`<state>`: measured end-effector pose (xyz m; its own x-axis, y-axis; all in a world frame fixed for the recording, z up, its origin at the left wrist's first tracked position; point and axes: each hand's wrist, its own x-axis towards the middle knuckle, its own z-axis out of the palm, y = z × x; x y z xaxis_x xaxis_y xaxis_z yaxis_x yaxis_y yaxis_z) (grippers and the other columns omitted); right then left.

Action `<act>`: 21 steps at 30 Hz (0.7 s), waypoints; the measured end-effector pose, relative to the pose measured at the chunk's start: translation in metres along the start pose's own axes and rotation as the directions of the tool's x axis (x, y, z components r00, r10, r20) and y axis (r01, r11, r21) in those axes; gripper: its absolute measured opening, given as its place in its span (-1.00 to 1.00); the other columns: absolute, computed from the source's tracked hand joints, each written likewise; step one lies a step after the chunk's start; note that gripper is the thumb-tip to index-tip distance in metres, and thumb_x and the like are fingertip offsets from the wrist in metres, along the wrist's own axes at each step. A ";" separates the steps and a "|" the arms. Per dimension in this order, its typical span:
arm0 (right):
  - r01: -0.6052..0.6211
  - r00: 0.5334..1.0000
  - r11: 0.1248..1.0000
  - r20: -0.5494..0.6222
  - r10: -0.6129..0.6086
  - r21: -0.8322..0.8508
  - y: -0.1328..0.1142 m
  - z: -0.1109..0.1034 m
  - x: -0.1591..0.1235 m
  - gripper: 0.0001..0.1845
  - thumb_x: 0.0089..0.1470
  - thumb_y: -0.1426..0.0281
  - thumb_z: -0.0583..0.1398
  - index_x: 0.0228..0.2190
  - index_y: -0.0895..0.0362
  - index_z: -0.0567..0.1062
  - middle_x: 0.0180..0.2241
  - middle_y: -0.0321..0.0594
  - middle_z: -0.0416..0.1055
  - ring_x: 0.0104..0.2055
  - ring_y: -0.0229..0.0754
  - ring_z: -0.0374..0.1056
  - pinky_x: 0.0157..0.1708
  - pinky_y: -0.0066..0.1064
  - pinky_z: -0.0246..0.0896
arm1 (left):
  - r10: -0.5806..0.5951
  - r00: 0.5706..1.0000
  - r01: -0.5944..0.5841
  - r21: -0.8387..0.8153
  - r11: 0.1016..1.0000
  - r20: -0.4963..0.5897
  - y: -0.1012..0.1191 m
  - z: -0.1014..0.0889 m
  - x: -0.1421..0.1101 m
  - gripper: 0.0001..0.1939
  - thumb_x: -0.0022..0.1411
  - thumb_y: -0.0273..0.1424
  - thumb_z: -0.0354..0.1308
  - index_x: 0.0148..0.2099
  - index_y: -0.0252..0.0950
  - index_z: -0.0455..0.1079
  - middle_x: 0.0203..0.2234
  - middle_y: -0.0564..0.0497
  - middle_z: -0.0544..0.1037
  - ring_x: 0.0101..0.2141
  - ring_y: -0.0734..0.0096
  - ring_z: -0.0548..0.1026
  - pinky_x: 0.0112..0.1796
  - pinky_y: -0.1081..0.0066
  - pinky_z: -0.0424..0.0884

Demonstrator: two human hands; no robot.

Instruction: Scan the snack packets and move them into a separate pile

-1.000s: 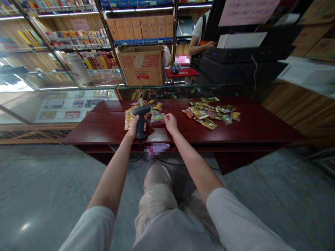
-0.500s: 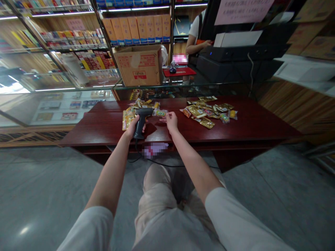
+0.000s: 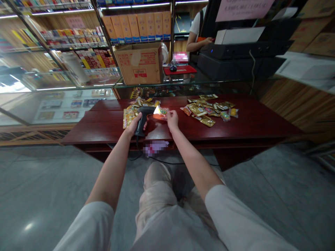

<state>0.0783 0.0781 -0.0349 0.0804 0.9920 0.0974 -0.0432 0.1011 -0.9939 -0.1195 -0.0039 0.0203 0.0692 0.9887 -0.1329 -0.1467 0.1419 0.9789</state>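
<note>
My left hand [image 3: 134, 126] grips a dark handheld barcode scanner [image 3: 143, 118] above the dark red table [image 3: 251, 127]. A bright red-white glow shows at the scanner's nose. It points at a small clear snack packet [image 3: 162, 111] that my right hand [image 3: 171, 120] pinches by its near edge, just right of the scanner. A pile of golden snack packets [image 3: 131, 113] lies behind and left of the scanner. A second pile of packets [image 3: 209, 111] lies on the table to the right of my right hand.
A glass display counter [image 3: 65, 90] runs behind the table, with a cardboard box [image 3: 140, 63] on it. A person in a white shirt [image 3: 196, 33] stands at a black machine [image 3: 243, 52] at the back. A cable [image 3: 167, 162] hangs under the table. Grey floor lies all around.
The scanner tilted down toward the packet and its light came on. My right hand lifted the small packet slightly toward the scanner's nose.
</note>
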 end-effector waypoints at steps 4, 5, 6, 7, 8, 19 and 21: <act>0.005 1.000 0.999 -0.012 -0.005 -0.034 -0.004 -0.003 0.002 -0.86 0.34 0.27 0.05 -0.14 0.05 0.30 -0.20 -0.11 0.51 -0.34 -0.11 0.60 -0.27 -0.24 0.51 | 0.033 0.999 -0.034 -0.025 0.999 -0.023 0.001 0.001 0.000 -0.42 0.35 0.09 0.07 0.03 -0.33 0.48 -0.65 0.03 0.45 -0.69 0.42 0.38 -0.64 0.45 0.28; 0.016 1.000 0.999 -0.018 -0.017 -0.043 -0.008 -0.008 0.003 -0.88 0.34 0.30 0.04 -0.15 0.06 0.29 -0.20 -0.12 0.50 -0.35 -0.12 0.59 -0.26 -0.24 0.51 | 0.040 0.999 -0.041 -0.030 0.999 -0.033 0.000 0.001 0.001 -0.42 0.36 0.09 0.06 0.03 -0.33 0.49 -0.65 0.03 0.45 -0.68 0.42 0.38 -0.63 0.45 0.28; 0.040 0.999 0.997 -0.028 -0.042 -0.069 -0.012 -0.015 0.006 -0.90 0.35 0.33 0.02 -0.16 0.06 0.29 -0.21 -0.13 0.49 -0.36 -0.13 0.58 -0.25 -0.25 0.50 | 0.043 0.998 -0.045 -0.032 0.998 -0.040 0.000 0.001 0.002 -0.41 0.36 0.10 0.05 0.03 -0.34 0.49 -0.65 0.03 0.45 -0.68 0.41 0.38 -0.63 0.45 0.28; 0.078 0.996 0.990 -0.044 -0.084 -0.115 -0.016 -0.025 0.009 -0.91 0.34 0.37 0.00 -0.18 0.07 0.29 -0.22 -0.13 0.48 -0.34 -0.14 0.58 -0.21 -0.25 0.49 | 0.044 0.998 -0.046 -0.031 0.998 -0.045 -0.002 0.000 0.003 -0.39 0.36 0.11 0.04 0.03 -0.34 0.49 -0.65 0.03 0.45 -0.68 0.41 0.38 -0.63 0.45 0.28; 0.139 0.987 0.972 -0.055 -0.152 -0.190 -0.022 -0.038 0.012 -0.90 0.34 0.40 -0.01 -0.20 0.07 0.29 -0.22 -0.13 0.47 -0.31 -0.14 0.57 -0.16 -0.24 0.48 | 0.045 0.998 -0.046 -0.027 0.999 -0.047 -0.003 0.000 0.004 -0.38 0.36 0.12 0.03 0.03 -0.35 0.49 -0.65 0.03 0.45 -0.68 0.41 0.38 -0.63 0.45 0.28; 0.532 0.828 0.307 0.408 -0.385 -0.789 -0.034 -0.206 0.021 -0.86 0.20 0.54 0.11 -0.31 0.12 0.45 -0.07 0.07 0.43 0.02 0.08 0.37 0.13 -0.05 0.30 | 0.142 0.989 -0.141 0.024 0.990 -0.047 -0.010 -0.003 0.004 -0.26 0.33 0.23 -0.05 -0.05 -0.39 0.50 -0.65 0.01 0.45 -0.65 0.40 0.40 -0.60 0.43 0.30; 0.587 0.799 0.242 0.504 -0.327 -0.773 -0.035 -0.213 0.014 -0.83 0.15 0.56 0.11 -0.30 0.13 0.48 -0.08 0.05 0.45 0.03 0.08 0.37 0.14 -0.06 0.30 | 0.139 0.989 -0.138 0.027 0.990 -0.057 -0.010 -0.003 0.004 -0.27 0.34 0.23 -0.07 -0.11 -0.37 0.50 -0.65 0.01 0.45 -0.66 0.40 0.40 -0.60 0.43 0.31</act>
<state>0.2932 0.0725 -0.0100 -0.4238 0.7981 0.4284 0.8064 0.5478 -0.2229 -0.1205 -0.0012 0.0099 -0.0079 1.0000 -0.0038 -0.1284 0.0028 0.9917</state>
